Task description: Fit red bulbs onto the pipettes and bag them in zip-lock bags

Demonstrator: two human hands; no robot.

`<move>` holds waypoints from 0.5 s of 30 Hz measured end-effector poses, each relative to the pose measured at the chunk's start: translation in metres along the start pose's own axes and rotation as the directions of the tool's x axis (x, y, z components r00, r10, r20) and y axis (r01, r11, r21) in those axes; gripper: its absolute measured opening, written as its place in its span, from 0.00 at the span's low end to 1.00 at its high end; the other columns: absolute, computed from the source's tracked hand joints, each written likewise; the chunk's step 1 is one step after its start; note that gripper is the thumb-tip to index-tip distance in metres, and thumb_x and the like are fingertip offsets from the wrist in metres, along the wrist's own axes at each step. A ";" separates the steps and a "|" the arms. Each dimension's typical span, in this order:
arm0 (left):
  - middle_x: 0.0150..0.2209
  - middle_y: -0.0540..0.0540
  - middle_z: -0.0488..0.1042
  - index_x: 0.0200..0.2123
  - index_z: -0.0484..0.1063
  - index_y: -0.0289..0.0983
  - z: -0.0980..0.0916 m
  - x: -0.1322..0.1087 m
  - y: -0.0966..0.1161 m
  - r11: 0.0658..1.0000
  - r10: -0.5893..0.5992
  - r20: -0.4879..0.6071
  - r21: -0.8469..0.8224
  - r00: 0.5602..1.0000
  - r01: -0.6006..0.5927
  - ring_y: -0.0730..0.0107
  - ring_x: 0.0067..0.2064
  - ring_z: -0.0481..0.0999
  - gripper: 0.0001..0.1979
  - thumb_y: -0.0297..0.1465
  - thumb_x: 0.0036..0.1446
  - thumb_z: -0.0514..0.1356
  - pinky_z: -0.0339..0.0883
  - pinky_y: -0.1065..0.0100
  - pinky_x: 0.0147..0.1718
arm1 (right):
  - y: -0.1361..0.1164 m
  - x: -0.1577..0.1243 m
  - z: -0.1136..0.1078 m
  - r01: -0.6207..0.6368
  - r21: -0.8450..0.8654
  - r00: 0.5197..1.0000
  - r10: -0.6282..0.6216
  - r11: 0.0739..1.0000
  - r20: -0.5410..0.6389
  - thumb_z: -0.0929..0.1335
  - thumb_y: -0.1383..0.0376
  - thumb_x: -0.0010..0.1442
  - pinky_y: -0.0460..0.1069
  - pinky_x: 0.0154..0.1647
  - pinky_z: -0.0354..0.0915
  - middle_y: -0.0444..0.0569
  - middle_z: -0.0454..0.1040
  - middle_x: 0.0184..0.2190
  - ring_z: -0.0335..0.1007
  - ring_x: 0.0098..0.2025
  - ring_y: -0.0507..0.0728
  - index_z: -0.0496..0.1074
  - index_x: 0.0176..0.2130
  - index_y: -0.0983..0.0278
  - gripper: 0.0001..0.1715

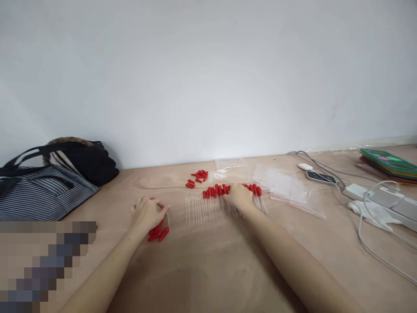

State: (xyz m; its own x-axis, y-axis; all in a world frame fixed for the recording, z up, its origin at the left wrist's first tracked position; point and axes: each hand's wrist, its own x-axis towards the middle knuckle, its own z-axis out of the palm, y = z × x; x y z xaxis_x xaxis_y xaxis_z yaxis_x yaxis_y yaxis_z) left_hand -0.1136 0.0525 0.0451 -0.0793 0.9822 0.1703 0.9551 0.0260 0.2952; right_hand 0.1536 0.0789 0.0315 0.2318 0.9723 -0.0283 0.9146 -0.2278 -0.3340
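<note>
A row of clear droppers with red bulbs (215,191) lies on the wooden table (208,265). My right hand (239,196) rests on top of this row, palm down, its fingers hidden on the far side. Clear glass tubes (198,209) without bulbs lie at the row's left end. My left hand (148,211) is curled over a small bunch of red rubber bulbs (158,233), which stick out under the palm toward me. More loose red bulbs (197,178) lie farther back.
Clear plastic bags (286,187) lie behind and right of the droppers. A striped bag (42,191) sits at the left by the wall. At the right are a phone (321,177), a power strip (381,196) with white cables, and stacked colourful books (389,163).
</note>
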 end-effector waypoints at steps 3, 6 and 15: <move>0.45 0.37 0.66 0.21 0.73 0.34 0.004 -0.010 0.014 0.970 0.096 -0.113 0.232 0.989 -0.068 0.45 0.48 0.58 0.16 0.40 0.47 0.53 0.47 0.50 0.43 | 0.000 -0.001 0.001 0.008 -0.008 1.000 -0.008 1.000 -0.012 0.65 0.62 0.47 0.50 0.32 0.63 0.57 0.74 0.34 0.71 0.37 0.61 0.72 0.35 0.67 0.15; 0.46 0.37 0.66 0.18 0.73 0.36 0.011 -0.015 0.021 0.908 0.157 -0.154 0.410 0.976 -0.082 0.50 0.47 0.60 0.14 0.37 0.45 0.54 0.45 0.51 0.45 | 0.001 -0.001 0.004 0.019 -0.010 0.999 -0.020 1.000 -0.031 0.65 0.60 0.48 0.51 0.32 0.63 0.57 0.74 0.34 0.71 0.37 0.62 0.72 0.35 0.67 0.16; 0.46 0.35 0.66 0.25 0.75 0.35 0.015 -0.017 0.025 0.859 0.085 -0.108 0.512 0.991 -0.018 0.52 0.48 0.60 0.13 0.33 0.45 0.52 0.43 0.53 0.48 | 0.013 -0.026 -0.005 0.091 -0.005 0.988 -0.091 0.996 -0.128 0.60 0.57 0.54 0.47 0.29 0.58 0.51 0.75 0.30 0.70 0.35 0.58 0.72 0.28 0.62 0.17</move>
State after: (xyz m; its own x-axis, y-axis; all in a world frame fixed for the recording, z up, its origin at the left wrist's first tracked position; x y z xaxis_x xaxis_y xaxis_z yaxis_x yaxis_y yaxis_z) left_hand -0.0840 0.0393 0.0356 -0.0282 0.9551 0.2948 0.9679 0.0999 -0.2308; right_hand 0.1609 0.0506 0.0323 0.1882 0.9744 0.1232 0.9335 -0.1385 -0.3308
